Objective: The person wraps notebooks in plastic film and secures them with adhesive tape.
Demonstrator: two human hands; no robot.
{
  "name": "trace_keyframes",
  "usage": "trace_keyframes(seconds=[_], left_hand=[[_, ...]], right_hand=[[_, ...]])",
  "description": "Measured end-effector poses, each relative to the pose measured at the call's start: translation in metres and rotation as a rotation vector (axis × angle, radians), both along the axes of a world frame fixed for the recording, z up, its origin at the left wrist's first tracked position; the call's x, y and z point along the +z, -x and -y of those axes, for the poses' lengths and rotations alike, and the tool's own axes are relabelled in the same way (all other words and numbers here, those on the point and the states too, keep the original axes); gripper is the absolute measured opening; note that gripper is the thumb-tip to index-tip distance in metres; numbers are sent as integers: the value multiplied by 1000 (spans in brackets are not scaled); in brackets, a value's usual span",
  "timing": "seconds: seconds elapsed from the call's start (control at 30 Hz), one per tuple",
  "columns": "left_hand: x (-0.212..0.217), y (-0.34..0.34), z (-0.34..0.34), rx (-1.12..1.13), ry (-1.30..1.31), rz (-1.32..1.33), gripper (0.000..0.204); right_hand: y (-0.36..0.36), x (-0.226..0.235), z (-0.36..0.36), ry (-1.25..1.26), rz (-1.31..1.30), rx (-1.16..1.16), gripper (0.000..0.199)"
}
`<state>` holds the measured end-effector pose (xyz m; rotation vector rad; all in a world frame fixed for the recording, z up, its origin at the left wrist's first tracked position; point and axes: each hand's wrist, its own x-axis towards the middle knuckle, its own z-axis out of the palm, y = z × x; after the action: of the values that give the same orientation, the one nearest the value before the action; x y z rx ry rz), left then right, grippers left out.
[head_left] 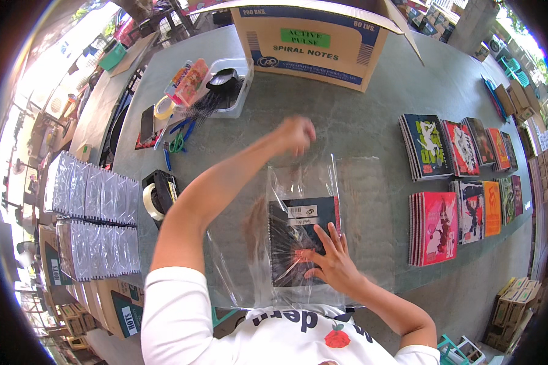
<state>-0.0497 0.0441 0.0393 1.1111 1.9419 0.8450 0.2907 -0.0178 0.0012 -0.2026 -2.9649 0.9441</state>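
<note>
Your right hand, fingers spread, presses on the notebook in clear film on the table; your left hand, raised beyond it, is too blurred to tell its grip. You seem mid-wrapping; next likely calls for folding the loose film snugly.

Pretty bright overall, lit by what looks like daylight from the sides. Blown out to white from 9 to 11 o'clock and again near 2 (RIP highlights). Only soft, faint shadows on the grey table. Streaky glare on the clear film toward 6 o'clock, plus shiny spots on the plastic-wrapped stacks at 9. Motion-smeared at the left hand, just off centre toward 12. Bent hard near the rim, black in the corners.
</note>
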Motion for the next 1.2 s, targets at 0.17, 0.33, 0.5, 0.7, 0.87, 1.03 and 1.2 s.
trace_keyframes(seconds=[0.17, 0.33, 0.5, 0.7, 0.87, 1.03, 1.2], left_hand=[[-4, 38, 30, -634, 261, -220, 60], [-62, 20, 91, -645, 386, 382, 43], [-36, 48, 56, -160, 125, 499, 27], [-25, 25, 27, -75, 155, 424, 21], [23, 17, 32, 174, -335, 115, 18], [29, -87, 138, -553, -4, -47, 15], [10, -147, 214, -319, -392, -544, 16]], right_hand=[[-2, -6, -3, 31, -9, -22, 43], [0, -5, -1, 26, -3, -29, 41], [2, 1, -2, 8, 47, -20, 39], [-4, -4, 0, 1, 28, -10, 39], [-3, -5, -3, 93, -46, -36, 39], [-8, -8, -8, 43, -100, -35, 38], [4, -6, -6, -406, -138, 140, 39]])
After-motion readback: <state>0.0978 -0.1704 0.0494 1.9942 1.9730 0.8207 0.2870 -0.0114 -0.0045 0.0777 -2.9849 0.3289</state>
